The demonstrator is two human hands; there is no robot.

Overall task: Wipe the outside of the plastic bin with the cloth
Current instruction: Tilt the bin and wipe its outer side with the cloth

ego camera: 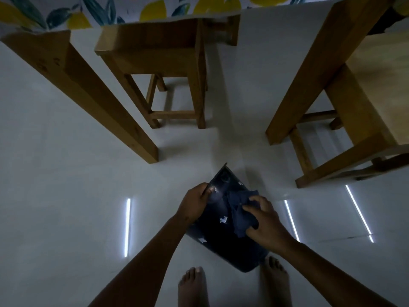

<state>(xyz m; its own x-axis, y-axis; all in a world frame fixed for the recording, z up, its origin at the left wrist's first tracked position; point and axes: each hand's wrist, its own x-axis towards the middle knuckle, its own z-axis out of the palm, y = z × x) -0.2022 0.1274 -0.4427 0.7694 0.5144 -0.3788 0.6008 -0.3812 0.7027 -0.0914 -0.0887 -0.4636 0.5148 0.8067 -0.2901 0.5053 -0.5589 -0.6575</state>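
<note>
A dark blue plastic bin (218,238) with small white marks on its side is tilted over the pale floor, low in the middle of the head view. My left hand (197,203) grips its rim at the upper left edge. My right hand (264,220) presses a crumpled dark blue cloth (242,212) flat against the bin's outer wall, fingers spread over the cloth. The bin's lower end sits between my two bare feet.
A wooden stool (159,69) stands ahead at centre. A thick wooden table leg (93,103) slants at the left and a wooden chair (345,120) stands at the right. A lemon-print tablecloth (132,9) hangs along the top. Bright light streaks reflect on the glossy floor (55,196).
</note>
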